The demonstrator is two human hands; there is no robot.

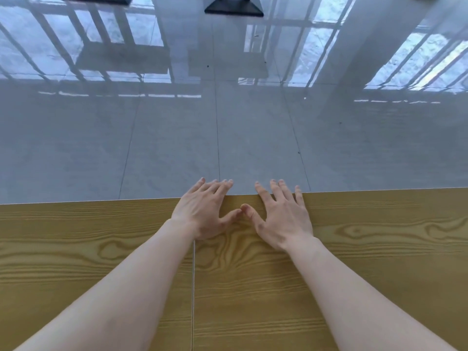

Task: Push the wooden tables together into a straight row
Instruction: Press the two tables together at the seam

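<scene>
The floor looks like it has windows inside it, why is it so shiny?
In the head view, the glossy floor mirrors bright window frames, so glare streaks cross its far part. The wide-angle lens bends the tables' far edge slightly. The left hand and right hand look sharp, with soft shadows under them.

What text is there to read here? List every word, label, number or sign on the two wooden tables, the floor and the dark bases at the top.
None: no readable text in this view.
Left wooden table: wood grain only.
Right wooden table: wood grain only.
Tiled floor: window reflections and small specks, no writing.
Dark base: plain, no label visible.
Left hand and right hand: bare, flat on the tables.
</scene>
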